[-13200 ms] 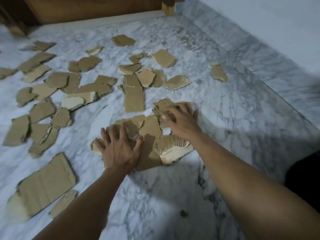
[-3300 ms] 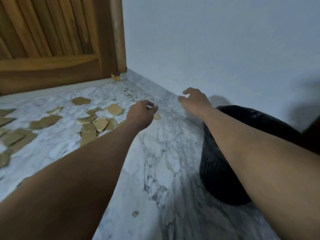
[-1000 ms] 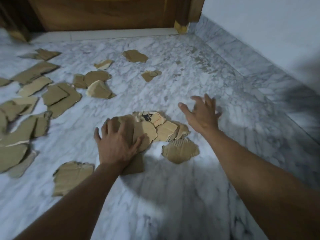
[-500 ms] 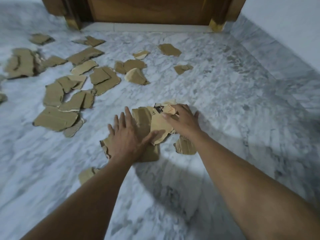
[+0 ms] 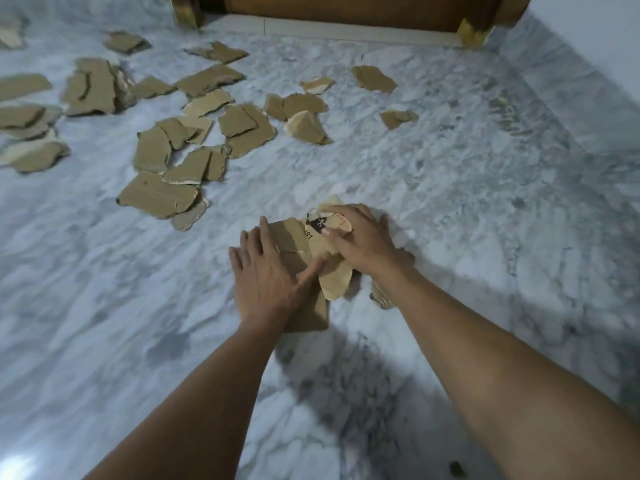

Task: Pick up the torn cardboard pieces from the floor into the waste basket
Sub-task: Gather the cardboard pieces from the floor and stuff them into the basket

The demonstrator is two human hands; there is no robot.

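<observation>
Left hand: flat on a small cardboard pile, fingers spread, thumb angled across the top sheet; grip apart, pressing, not clamped.
Right hand: on the far right of the same pile, fingers curled over a printed scrap; whether the grip is clamped on it, cannot tell.
Pile: on the marble floor, between both hands, one scrap partly under the right wrist.
Loose pieces: scattered over the floor beyond and to the left, many overlapping, well apart from the hands.
Door: wooden, along the far edge.
Wall: pale, on the right.
</observation>
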